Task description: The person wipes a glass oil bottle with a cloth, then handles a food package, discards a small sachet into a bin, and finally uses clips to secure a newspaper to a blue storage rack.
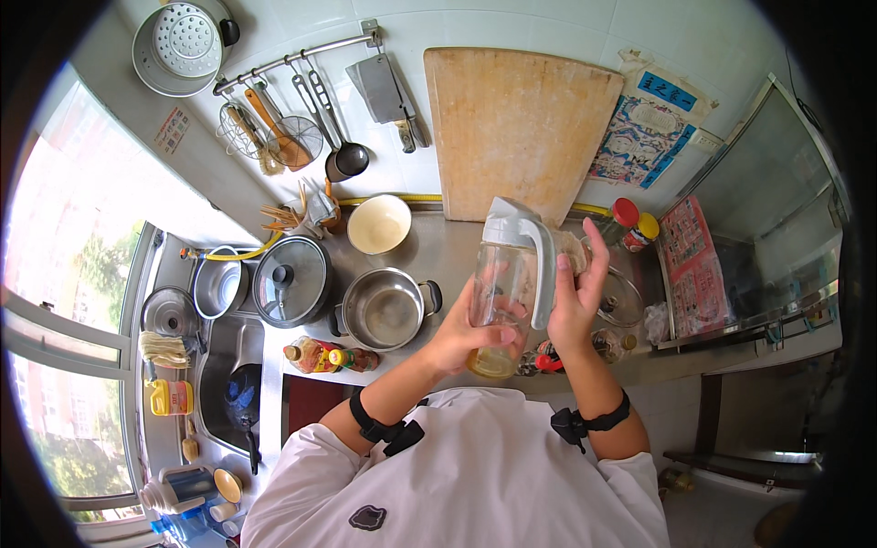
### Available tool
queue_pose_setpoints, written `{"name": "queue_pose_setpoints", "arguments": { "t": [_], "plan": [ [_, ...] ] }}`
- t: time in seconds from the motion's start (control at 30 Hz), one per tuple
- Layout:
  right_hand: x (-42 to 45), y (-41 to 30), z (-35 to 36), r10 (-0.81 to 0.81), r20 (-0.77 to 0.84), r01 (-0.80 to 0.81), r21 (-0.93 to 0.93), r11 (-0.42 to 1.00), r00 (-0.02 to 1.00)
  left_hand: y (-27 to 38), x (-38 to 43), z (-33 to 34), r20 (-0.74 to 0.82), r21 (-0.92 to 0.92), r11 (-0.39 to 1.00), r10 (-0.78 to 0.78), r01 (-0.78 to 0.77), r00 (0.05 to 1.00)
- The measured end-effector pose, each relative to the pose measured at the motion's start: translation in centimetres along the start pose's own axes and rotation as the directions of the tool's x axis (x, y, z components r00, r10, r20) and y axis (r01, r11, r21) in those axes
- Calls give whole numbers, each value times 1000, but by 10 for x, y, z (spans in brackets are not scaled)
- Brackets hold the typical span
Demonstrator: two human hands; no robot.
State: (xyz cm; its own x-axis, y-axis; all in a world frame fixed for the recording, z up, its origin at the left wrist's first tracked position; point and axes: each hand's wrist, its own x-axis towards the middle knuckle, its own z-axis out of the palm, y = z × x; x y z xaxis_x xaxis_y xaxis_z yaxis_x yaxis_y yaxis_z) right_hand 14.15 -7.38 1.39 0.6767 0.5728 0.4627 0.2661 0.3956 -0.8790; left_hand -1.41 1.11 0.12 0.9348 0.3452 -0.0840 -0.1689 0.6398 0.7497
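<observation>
A clear glass oil bottle (503, 281) with a grey plastic lid and handle is held tilted in front of my chest. My left hand (460, 335) is wrapped around its lower body. A little yellowish liquid lies in the bottom. On the handle side, my right hand (579, 291) holds a beige-brown cloth (570, 248) between thumb and fingers, close against the bottle; part of the cloth is hidden behind the handle. Whether the cloth touches the glass cannot be told.
Left on the steel counter stand a two-handled pot (384, 308), a cream bowl (379, 224), a lidded pan (290, 281) and condiment bottles (312, 354). A wooden cutting board (521, 123) leans on the wall. Jars (623, 212) and a glass lid (620, 298) lie right; a sink (226, 349) is left.
</observation>
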Motion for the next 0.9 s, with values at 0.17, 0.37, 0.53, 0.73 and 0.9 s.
{"name": "queue_pose_setpoints", "arguments": {
  "t": [0.17, 0.37, 0.53, 0.73, 0.9],
  "plan": [
    [-12, 3, -4, -114, 35, 118, -194, 974, 993, 5, 1, 8, -28, 0, 1000, 6, -6, 1000],
    [-9, 0, -5, -146, 119, 169, -217, 961, 982, 0, 2, 7, -43, 36, 999, 3, -2, 999],
    [-8, 1, -6, -149, 219, 185, -155, 971, 964, -3, 2, 7, -74, 65, 997, 41, -36, 996],
    [-9, -1, -4, -283, 202, 336, -309, 890, 937, -9, 1, 5, -41, 87, 995, 57, -53, 998],
    [-10, 1, -2, -239, 140, 272, -320, 908, 961, -7, 0, 3, -31, 69, 997, 46, -43, 998]
  ]
}}
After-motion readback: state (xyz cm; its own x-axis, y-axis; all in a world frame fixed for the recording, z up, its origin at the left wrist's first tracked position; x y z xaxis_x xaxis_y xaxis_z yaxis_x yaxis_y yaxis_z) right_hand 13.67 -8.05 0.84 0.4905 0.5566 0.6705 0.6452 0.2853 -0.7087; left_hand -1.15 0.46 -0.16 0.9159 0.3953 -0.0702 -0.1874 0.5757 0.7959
